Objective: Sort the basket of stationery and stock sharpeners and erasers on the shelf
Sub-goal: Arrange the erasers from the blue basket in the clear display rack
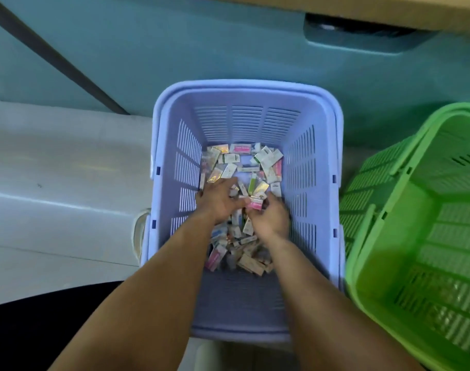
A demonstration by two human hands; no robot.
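Observation:
A lilac slotted basket (312, 124) stands on the floor below me, its bottom covered with several small stationery packets (244, 159) in white, pink and green wrappers. Both my arms reach down into it. My left hand (219, 200) lies on the pile with fingers spread forward over the packets. My right hand (271, 214) is blurred; its fingers curl around a small pink-and-white packet (256, 204) held between the two hands. More packets lie under and behind my wrists.
A green slotted basket (421, 236) stands tilted just right of the lilac one, nothing visible inside it. A teal wall or cabinet front (175, 44) rises behind. Pale floor tiles (54, 183) spread to the left.

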